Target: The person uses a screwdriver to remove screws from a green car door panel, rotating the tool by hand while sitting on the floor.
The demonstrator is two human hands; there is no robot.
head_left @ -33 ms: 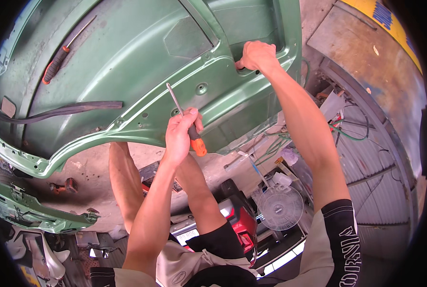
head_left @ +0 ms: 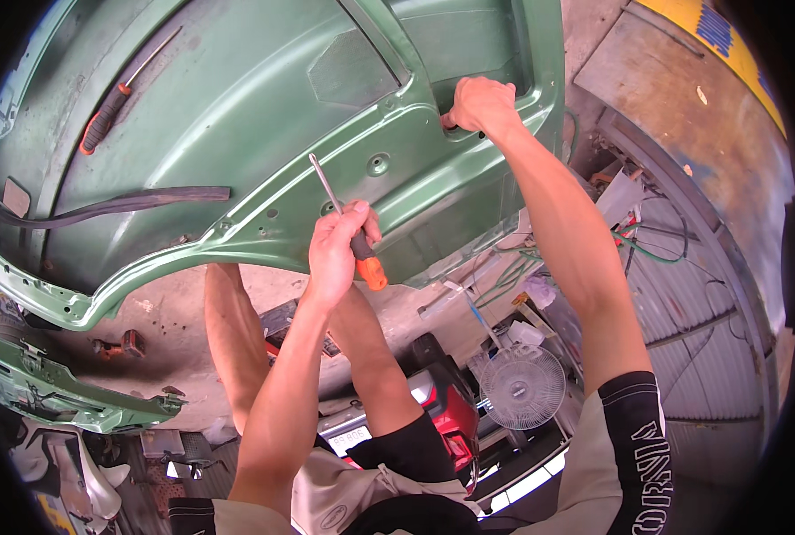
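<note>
My left hand (head_left: 340,241) is wrapped round a screwdriver (head_left: 359,234) with a black and orange handle. Its bare shaft points up and away, over the near part of a green car body panel (head_left: 237,116). On the right, my right hand (head_left: 482,105) is curled down at a hole in the panel's recess. The fingertips reach into that hole, so whatever they grip is hidden. Farther left on the panel lies a second screwdriver (head_left: 108,116) with a red and black handle.
A black rubber strip (head_left: 130,203) lies on the panel. A power tool (head_left: 121,345) and another green part (head_left: 59,392) are on the floor at left. Close to my right arm stand a round fan (head_left: 522,386), green hoses (head_left: 518,266) and a large rusty sheet (head_left: 683,107).
</note>
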